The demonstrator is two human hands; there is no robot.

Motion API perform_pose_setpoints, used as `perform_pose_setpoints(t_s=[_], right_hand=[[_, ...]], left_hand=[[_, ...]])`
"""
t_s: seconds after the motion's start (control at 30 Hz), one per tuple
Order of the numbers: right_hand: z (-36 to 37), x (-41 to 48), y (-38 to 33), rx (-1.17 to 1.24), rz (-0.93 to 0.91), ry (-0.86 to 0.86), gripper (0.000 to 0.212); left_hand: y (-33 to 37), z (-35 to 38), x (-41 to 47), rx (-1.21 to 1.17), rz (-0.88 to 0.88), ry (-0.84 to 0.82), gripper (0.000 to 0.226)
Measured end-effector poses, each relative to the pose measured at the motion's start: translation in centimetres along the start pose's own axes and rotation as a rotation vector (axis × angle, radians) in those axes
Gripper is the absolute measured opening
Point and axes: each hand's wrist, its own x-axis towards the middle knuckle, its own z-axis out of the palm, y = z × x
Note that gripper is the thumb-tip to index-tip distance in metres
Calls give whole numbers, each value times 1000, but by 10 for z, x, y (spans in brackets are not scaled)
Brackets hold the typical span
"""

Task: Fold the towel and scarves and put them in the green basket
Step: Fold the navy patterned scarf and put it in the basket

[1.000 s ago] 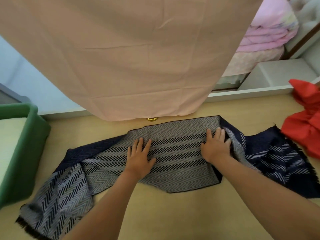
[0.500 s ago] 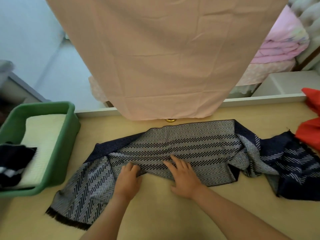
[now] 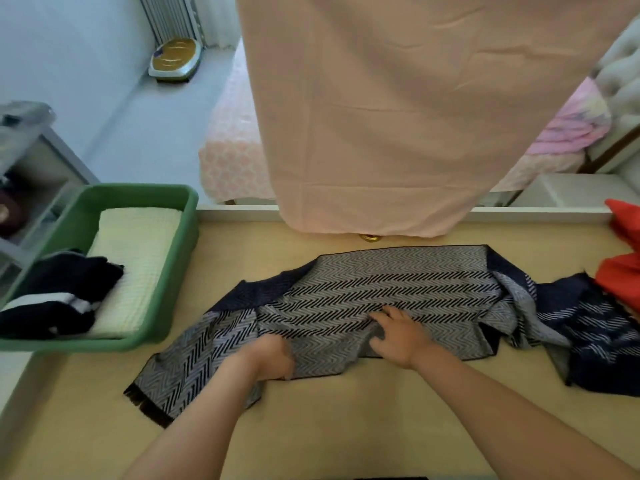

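A navy and grey herringbone scarf [image 3: 381, 289] lies stretched across the tan table, its fringed left end near the front edge and its right end bunched up. My left hand [image 3: 268, 356] is curled on the scarf's near edge. My right hand [image 3: 398, 332] pinches the same near edge a little to the right. The green basket [image 3: 187, 244] stands at the table's left, holding a folded pale towel [image 3: 135, 258] and a folded dark striped scarf [image 3: 59, 299] on top of it. A red cloth [image 3: 620, 271] lies at the far right.
A large peach cloth [image 3: 398, 116] hangs over the table's back edge, just behind the scarf. A small gold knob [image 3: 370, 238] sits under its hem. Beyond are a pink bed, a shelf unit at the left and a scale on the floor.
Both hands slid from flat on the scarf's middle to its near edge and closed on the fabric. The view shifted left, bringing the whole basket into sight.
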Motion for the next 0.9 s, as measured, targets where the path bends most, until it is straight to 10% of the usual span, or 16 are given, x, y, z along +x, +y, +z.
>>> perform_pose_setpoints(t_s=[0.13, 0.27, 0.43, 0.9], right_hand=[[20, -4, -8, -17, 45, 23, 65], [34, -13, 9, 4, 30, -69, 79], [22, -23, 38, 241, 41, 52, 71], [-22, -87, 229, 268, 345, 295, 50]], left_hand=[[8, 1, 8, 35, 153, 365, 24], [2, 0, 18, 197, -19, 223, 59], [29, -18, 28, 370, -157, 410, 43], [269, 11, 100, 193, 419, 376, 42]])
